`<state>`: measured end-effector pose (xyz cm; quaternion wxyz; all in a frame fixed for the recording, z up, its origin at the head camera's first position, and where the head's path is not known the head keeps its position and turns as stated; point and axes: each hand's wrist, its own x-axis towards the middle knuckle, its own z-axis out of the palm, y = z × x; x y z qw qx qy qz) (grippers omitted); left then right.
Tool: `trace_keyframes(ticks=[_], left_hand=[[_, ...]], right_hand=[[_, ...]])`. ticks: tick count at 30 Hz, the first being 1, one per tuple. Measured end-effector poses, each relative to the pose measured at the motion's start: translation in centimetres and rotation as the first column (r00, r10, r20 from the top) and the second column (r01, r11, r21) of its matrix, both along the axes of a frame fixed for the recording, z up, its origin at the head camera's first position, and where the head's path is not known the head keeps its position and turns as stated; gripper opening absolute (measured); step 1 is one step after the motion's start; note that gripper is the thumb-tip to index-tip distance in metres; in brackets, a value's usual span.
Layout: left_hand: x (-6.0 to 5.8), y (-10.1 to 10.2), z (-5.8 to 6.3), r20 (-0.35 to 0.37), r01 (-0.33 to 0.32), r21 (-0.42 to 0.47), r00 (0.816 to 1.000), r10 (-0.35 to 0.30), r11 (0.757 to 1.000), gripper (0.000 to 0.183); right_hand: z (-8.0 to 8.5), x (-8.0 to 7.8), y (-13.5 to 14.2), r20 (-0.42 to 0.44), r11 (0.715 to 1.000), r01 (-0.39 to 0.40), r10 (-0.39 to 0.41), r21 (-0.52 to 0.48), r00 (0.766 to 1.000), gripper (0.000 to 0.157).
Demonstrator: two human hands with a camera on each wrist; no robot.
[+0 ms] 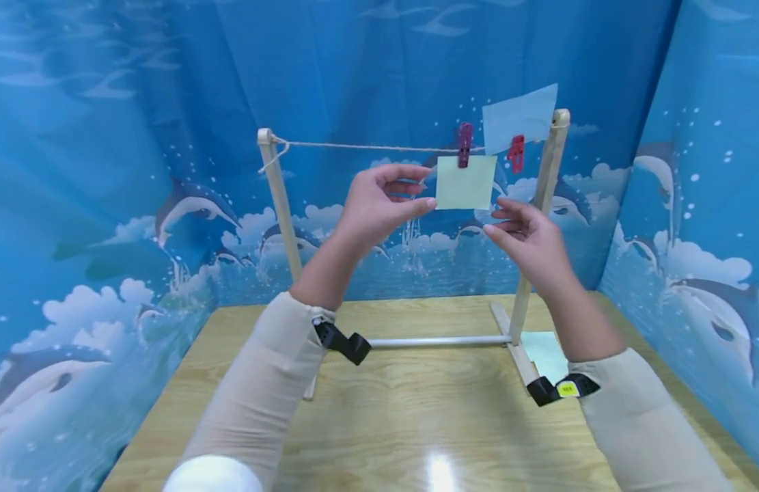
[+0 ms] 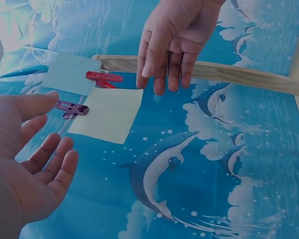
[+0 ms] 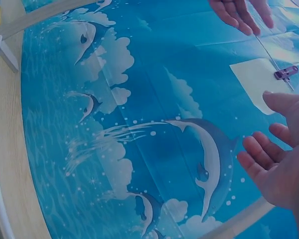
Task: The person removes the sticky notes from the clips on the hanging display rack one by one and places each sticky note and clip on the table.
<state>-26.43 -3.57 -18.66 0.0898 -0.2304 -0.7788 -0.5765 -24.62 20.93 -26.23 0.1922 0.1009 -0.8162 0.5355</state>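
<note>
Pretty flat pale-yellow paper square (image 1: 466, 188) hangs off the string (image 1: 367, 147), toward its right end, by 1 purple clothespin (image 1: 464, 145); left hand (image 1: 382, 199) and right hand (image 1: 529, 242) hover alongside, loosely spread.

Your left hand (image 2: 30, 167), fingers apart, is beside the pale yellow note (image 2: 113, 117), which bears a purple clip (image 2: 74, 107) (a red clip (image 2: 103, 77) grips the light blue note (image 2: 68, 73) to its right). Your right hand (image 2: 176, 42) overlaps the wooden post (image 2: 239, 74); a dolphin-printed curtain (image 2: 164, 117) spans the far side.
</note>
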Motion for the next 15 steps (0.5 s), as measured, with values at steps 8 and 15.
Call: trace_keyframes(ticks=[8,15], left_hand=[[-0.3,1.5,2.7,0.039,-0.047,0.018,0.998,0.046,0.999,0.035],[-1.0,3.1,4.6,0.099,-0.087,0.032,0.992,0.083,0.996,0.037]], right_hand=[[0.8,-1.4,-1.6,0.098,0.977,0.083,-0.065,-0.195,0.993,0.058],[1.4,-2.1,-2.2,0.122,0.912,0.076,-0.029,-0.403,0.992,0.054]])
